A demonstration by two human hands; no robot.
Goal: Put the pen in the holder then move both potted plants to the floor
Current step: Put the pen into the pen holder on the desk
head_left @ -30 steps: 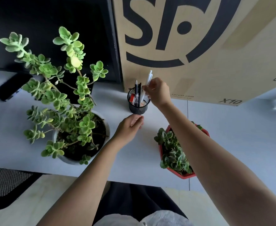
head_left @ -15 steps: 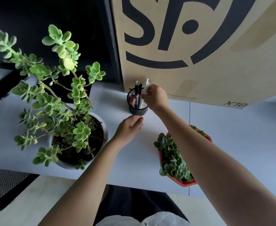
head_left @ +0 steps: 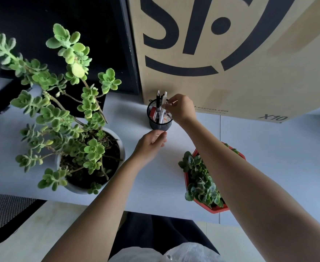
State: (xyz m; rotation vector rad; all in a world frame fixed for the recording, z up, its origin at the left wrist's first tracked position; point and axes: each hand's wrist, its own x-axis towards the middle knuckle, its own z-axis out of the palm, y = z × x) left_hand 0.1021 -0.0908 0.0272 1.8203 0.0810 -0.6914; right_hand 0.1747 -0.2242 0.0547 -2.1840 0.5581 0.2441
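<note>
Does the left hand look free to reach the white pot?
Probably yes. The left hand hovers empty beside the white pot, with bare table between them; only overhanging leaves might brush the arm.

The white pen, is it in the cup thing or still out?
In. The white pen stands inside the black mesh holder, its top poking above the rim beside the black pens. Whether the right hand is touching it, cannot tell.

Black wire-mesh holder (head_left: pixel 160 124), matt cardboard box (head_left: pixel 250 53)
</note>
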